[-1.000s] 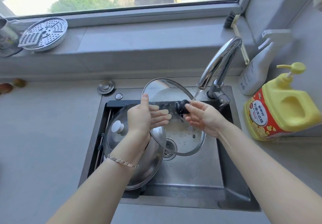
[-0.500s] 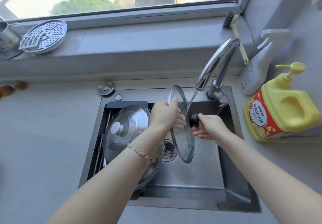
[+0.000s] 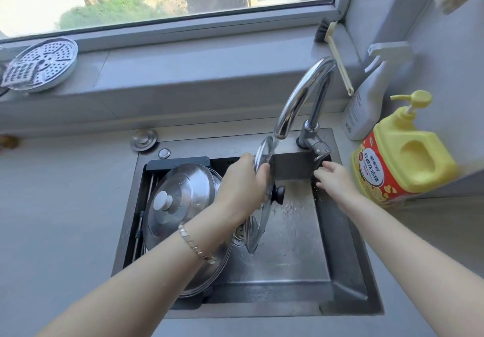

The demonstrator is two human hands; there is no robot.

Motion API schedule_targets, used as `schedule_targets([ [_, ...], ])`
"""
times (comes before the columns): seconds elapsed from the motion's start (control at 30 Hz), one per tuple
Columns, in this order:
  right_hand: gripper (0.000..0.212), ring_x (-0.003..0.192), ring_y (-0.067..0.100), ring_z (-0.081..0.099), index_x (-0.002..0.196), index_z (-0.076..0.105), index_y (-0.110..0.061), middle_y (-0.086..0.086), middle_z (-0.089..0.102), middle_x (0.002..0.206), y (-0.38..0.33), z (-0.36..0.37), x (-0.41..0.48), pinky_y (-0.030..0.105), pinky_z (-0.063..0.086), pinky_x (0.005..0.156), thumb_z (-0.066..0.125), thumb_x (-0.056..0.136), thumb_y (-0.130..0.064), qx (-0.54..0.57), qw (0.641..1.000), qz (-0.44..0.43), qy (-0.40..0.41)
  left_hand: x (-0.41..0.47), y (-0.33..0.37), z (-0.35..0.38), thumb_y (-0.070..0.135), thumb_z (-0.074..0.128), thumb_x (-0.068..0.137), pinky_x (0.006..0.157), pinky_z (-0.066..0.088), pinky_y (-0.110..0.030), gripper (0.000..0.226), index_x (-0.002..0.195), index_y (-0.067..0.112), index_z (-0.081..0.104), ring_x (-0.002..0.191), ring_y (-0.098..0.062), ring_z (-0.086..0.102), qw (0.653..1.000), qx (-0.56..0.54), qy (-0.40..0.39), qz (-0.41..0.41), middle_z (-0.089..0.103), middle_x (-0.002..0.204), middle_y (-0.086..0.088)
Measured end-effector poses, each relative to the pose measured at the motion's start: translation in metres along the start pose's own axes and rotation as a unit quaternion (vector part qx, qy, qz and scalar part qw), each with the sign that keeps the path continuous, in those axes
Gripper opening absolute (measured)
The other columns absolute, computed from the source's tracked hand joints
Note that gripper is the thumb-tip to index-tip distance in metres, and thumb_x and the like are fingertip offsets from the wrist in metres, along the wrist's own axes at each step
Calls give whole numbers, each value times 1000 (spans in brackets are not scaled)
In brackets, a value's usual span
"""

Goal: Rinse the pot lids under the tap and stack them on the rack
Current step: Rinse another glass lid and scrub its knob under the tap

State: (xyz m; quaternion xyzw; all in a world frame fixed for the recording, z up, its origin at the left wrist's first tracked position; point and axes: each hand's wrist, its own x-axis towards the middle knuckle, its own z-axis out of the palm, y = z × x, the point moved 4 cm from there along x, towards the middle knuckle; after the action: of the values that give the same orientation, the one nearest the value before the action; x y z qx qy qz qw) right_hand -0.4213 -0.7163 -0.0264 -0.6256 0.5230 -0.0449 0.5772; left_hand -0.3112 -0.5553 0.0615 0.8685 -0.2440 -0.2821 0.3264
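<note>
Head view, person's own limbs. The left forearm (image 3: 146, 279) and right forearm (image 3: 392, 237) entered from the near edge and were bare along their whole visible length, as were the left hand (image 3: 241, 187) and right hand (image 3: 332, 176). The left wrist bore a slim bracelet (image 3: 195, 245) of flat, rectangular metal links, silver-toned at its far end and gold-toned at its near end, lying close against the wrist. Fingernail detail was too small to tell.

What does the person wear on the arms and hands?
Both forearms are bare, with no sleeves in view, and neither the left hand nor the right hand has a glove. A thin bracelet of flat metal links circles the left wrist. The right wrist is bare.
</note>
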Motion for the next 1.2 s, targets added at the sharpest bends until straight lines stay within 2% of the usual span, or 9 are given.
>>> schedule_targets([
  [0.17, 43, 81, 21, 57, 123, 44, 16, 16, 58, 100, -20, 16, 1, 53, 43, 100, 52, 87, -6, 47, 998, 7, 33, -22, -16, -19, 18, 46, 94, 52, 54, -50, 16, 83, 8, 40, 61, -35, 69, 982, -170, 21, -85, 66, 96, -20],
  [0.3, 43, 110, 33, 55, 128, 42, 8, 17, 46, 135, -31, 29, 3, 47, 44, 101, 52, 88, -2, 84, 996, 26, 34, -27, -24, -25, 13, 48, 93, 54, 50, -59, 11, 86, 9, 40, 60, -38, 68, 974, -201, 32, -102, 65, 98, -23],
  [0.4, 42, 98, 23, 51, 128, 46, -4, 12, 45, 134, -42, 35, 9, 39, 48, 97, 51, 87, 1, 97, 995, 29, 1, -32, -24, -23, 11, 50, 91, 54, 50, -60, 7, 90, 7, 44, 56, -35, 67, 971, -212, 33, -102, 66, 99, -23],
  [0.5, 51, 111, 24, 50, 135, 39, -5, 11, 40, 139, -36, 32, 9, 32, 52, 85, 54, 86, 0, 49, 998, 31, -39, -38, -23, -24, 9, 51, 90, 57, 49, -62, 8, 86, 6, 45, 53, -30, 68, 968, -226, 27, -106, 66, 99, -24],
  [0.6, 58, 102, 24, 59, 141, 32, -2, 16, 47, 133, -24, 34, -16, 31, 54, 79, 56, 89, -11, -103, 988, 3, -114, -45, -22, -27, 6, 52, 89, 52, 53, -48, 6, 86, 7, 46, 51, -26, 68, 962, -250, 18, -108, 67, 98, -24],
  [0.77, 35, 61, 17, 66, 125, 41, -23, 6, 60, 86, -6, 59, -87, 24, 51, 52, 45, 94, -40, -136, 951, -10, -277, -50, -18, -28, 3, 57, 83, 37, 47, -25, 21, 70, 9, 41, 66, -40, 70, 964, -248, -12, -101, 64, 100, -35],
  [0.93, 16, 51, 14, 52, 101, 47, -23, 2, 57, 64, 3, 53, -96, 23, 44, 48, 49, 92, -37, -121, 968, -76, -205, -59, -12, -28, 8, 59, 83, 32, 37, -14, 30, 64, 12, 37, 75, -43, 69, 964, -250, -54, -78, 65, 95, -29],
  [1.1, 10, 52, 8, 39, 87, 50, -22, -6, 46, 61, 12, 42, -96, 21, 28, 51, 51, 93, -29, -74, 977, -146, -136, -69, -14, -31, 34, 43, 97, 38, 47, -21, 39, 96, -3, 57, 66, -33, 69, 951, -283, -105, -65, 71, 94, -18],
  [1.2, 10, 56, 8, 39, 87, 51, -22, -6, 47, 67, 15, 34, -94, 22, 28, 53, 51, 92, -31, -58, 981, -152, -103, -74, -37, -29, 25, 42, 97, 41, 47, -22, 32, 79, 5, 59, 55, -17, 67, 967, -223, -93, -84, 67, 85, -10],
])
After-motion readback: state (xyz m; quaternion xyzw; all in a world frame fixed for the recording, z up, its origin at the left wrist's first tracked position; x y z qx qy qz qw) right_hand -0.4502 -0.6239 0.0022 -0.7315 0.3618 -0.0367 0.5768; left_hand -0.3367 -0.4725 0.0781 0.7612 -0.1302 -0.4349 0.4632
